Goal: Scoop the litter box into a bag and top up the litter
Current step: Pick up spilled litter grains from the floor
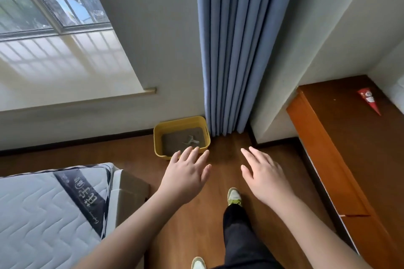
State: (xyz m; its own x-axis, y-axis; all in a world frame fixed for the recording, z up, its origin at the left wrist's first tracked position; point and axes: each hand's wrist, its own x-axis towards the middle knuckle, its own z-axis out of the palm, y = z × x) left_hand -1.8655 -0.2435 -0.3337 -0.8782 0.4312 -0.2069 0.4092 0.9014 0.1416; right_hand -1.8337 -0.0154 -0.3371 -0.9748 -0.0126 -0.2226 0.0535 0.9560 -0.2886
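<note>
Both hands spread, empty, over wood floor (pixel 135 159).
Left hand (pixel 185 172) and right hand (pixel 264 172) apart; yellow litter box (pixel 158 137) (scoop (pixel 189 140) inside) cornered between wall and curtain (pixel 229 50), mattress (pixel 43 209) edging left, cabinet (pixel 341 137) right.

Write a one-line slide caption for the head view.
Open left hand and right hand reach toward yellow litter box, scoop lying inside, beside blue curtain.

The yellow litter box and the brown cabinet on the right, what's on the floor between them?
In the head view, the blue curtain hangs to the wooden floor beside the yellow litter box; then a wall corner before the brown cabinet.
</note>
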